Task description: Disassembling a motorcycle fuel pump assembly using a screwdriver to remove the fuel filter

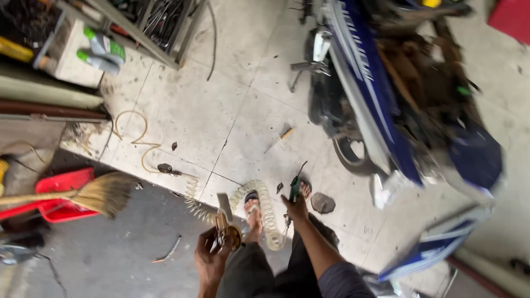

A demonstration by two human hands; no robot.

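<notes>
- The left hand [211,259] has its fingers closed around a small brown round part [226,234] with a grey flat piece standing up from it.
- The right hand [297,208] grips a green-handled air tool [294,187], its fingers wrapped round the handle.
- A coiled hose [266,207] lies on the floor between both hands.
- A blue motorbike [386,94] stands beyond the right fingers.

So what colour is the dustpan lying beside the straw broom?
Red, seen in the head view: the plastic dustpan beside the broom.
</notes>
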